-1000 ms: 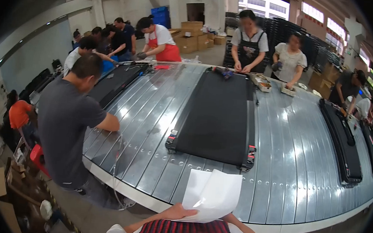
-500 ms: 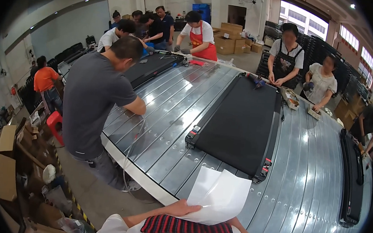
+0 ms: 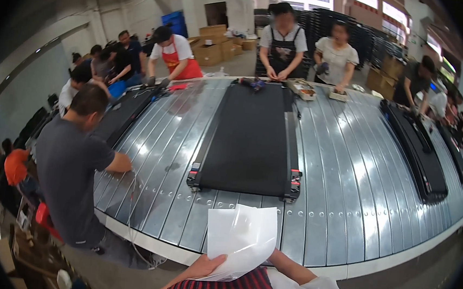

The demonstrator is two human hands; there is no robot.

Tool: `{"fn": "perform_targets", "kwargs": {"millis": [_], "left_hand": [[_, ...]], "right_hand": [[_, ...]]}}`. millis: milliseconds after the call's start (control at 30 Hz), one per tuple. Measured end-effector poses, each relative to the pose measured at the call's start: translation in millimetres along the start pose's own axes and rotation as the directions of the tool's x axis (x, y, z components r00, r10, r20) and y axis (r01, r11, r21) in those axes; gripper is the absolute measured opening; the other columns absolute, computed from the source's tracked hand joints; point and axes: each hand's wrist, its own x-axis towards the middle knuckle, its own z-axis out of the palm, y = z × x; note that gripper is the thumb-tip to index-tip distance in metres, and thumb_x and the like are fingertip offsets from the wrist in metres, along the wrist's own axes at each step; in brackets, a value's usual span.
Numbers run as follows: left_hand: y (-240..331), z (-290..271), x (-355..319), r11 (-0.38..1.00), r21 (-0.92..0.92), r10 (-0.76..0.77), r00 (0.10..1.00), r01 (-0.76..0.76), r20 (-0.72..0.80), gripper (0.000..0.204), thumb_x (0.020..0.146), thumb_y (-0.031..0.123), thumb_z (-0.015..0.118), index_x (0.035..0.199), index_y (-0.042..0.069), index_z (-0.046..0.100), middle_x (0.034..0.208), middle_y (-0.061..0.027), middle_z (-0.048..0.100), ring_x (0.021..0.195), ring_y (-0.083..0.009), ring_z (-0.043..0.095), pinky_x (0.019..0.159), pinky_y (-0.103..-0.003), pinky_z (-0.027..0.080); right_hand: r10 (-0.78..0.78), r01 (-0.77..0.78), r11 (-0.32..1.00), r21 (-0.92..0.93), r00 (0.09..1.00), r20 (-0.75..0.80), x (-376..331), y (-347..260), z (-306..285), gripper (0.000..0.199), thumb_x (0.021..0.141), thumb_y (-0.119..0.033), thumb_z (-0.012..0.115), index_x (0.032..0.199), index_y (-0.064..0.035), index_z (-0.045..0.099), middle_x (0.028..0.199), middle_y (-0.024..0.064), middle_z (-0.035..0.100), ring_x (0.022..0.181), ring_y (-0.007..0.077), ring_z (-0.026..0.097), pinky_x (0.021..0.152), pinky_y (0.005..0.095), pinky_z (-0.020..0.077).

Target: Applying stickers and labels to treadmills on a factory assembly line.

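A few glossy white sheets [image 3: 241,229] are held up in front of my body, bent and overlapping. My left hand [image 3: 208,266] grips their lower left edge, thumb on the near face and the other fingers behind. My right forearm [image 3: 291,267] reaches in behind the sheets' right side, so that hand's fingers are hidden. Just beyond the sheets, a flat black treadmill deck [image 3: 248,140] lies lengthwise on the metal-slatted table [image 3: 329,217], its end caps with red marks toward me. The sheets do not appear to touch it.
At the left a person in a grey shirt [image 3: 75,165] leans over the table, a thin cable [image 3: 131,207] hanging nearby. People stand across it, beside small parts boxes [image 3: 301,89] and a power tool [image 3: 251,84]. More black decks [image 3: 415,153] lie right.
The view has swung right, so the deck now sits straight ahead and more of the table's right side shows. My left hand still holds the sheets.
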Motion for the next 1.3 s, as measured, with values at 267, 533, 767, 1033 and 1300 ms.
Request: {"fn": "perform_targets", "kwargs": {"millis": [267, 533, 767, 1033, 1300], "left_hand": [[-10.1, 3.1, 11.7, 0.995, -0.093, -0.041, 0.999, 0.043, 0.02, 0.044, 0.085, 0.029, 0.05, 0.115, -0.003, 0.045, 0.107, -0.0098, 0.053, 0.096, -0.0165, 0.049, 0.084, -0.027, 0.038], [-23.2, -1.6, 18.5, 0.991, -0.116, 0.078, 0.994, -0.068, 0.077, 0.045, 0.086, 0.03, 0.049, 0.117, -0.002, 0.044, 0.109, -0.0089, 0.052, 0.097, -0.016, 0.048, 0.084, -0.027, 0.038], [-19.3, 0.9, 19.3, 0.97, -0.245, 0.024, 0.995, 0.0, 0.095, 0.042, 0.086, 0.028, 0.05, 0.116, -0.002, 0.045, 0.107, -0.0084, 0.053, 0.095, -0.0152, 0.049, 0.083, -0.026, 0.039], [-3.1, 1.4, 9.8, 0.986, -0.157, -0.044, 0.998, 0.052, 0.053, 0.042, 0.085, 0.028, 0.05, 0.114, -0.002, 0.047, 0.105, -0.0083, 0.055, 0.093, -0.0147, 0.05, 0.081, -0.026, 0.04], [-6.3, 2.0, 15.5, 0.989, -0.147, -0.017, 0.998, 0.027, 0.066, 0.044, 0.086, 0.029, 0.05, 0.116, -0.003, 0.045, 0.107, -0.009, 0.053, 0.095, -0.0155, 0.049, 0.082, -0.027, 0.039]], "right_hand": [[0.052, -0.048, 0.989, 0.139, 0.998, -0.023, 0.3, 6.8, 8.1, 0.029, 0.076, -0.02, 0.059, 0.102, -0.008, 0.052, 0.09, 0.0007, 0.058, 0.077, 0.0111, 0.054, 0.066, 0.0258, 0.0434], [0.157, -0.164, 0.959, 0.231, 0.986, 0.047, -21.2, 6.6, -14.5, 0.03, 0.076, -0.021, 0.059, 0.103, -0.0085, 0.052, 0.092, 0.0004, 0.058, 0.079, 0.0114, 0.054, 0.067, 0.0261, 0.0435], [0.219, -0.246, 0.932, 0.265, 0.967, 0.128, -17.6, 4.6, -25.4, 0.032, 0.077, -0.023, 0.059, 0.105, -0.0102, 0.052, 0.094, 0.0004, 0.058, 0.081, 0.0127, 0.055, 0.068, 0.0263, 0.0437], [0.225, -0.281, 0.922, 0.267, 0.949, 0.222, -19.5, 1.9, -24.7, 0.038, 0.077, -0.025, 0.058, 0.111, -0.0102, 0.049, 0.101, 0.0019, 0.057, 0.089, 0.0156, 0.055, 0.075, 0.0286, 0.0446], [0.19, -0.249, 0.92, 0.302, 0.959, 0.211, -13.6, -4.1, -30.7, 0.036, 0.077, -0.022, 0.058, 0.11, -0.0087, 0.051, 0.099, 0.0061, 0.058, 0.088, 0.0171, 0.056, 0.075, 0.0288, 0.0458]]}}
